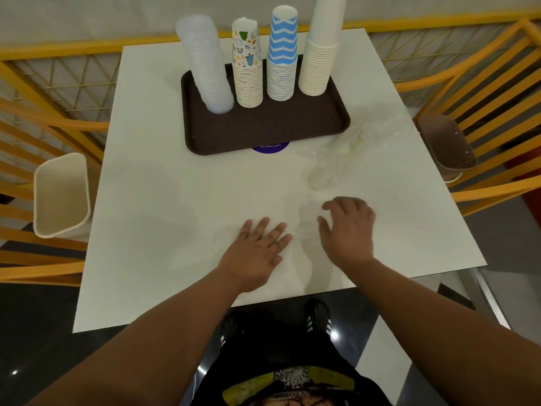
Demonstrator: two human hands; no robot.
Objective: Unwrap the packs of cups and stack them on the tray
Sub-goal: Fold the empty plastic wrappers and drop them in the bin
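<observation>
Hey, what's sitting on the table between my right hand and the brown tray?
In the head view, crumpled clear plastic wrap lies between the right hand and the tray; otherwise bare table.

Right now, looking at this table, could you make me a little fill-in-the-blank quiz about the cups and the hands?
1. The brown tray holds ____ stacks of cups.
2. The stack with the blue zigzag cup stands between the doodle-printed stack and the plain ____ stack.
3. The left hand lies ____ on the white table.
4. The right hand is holding ____.

Missing words: four; white; flat; nothing
</observation>
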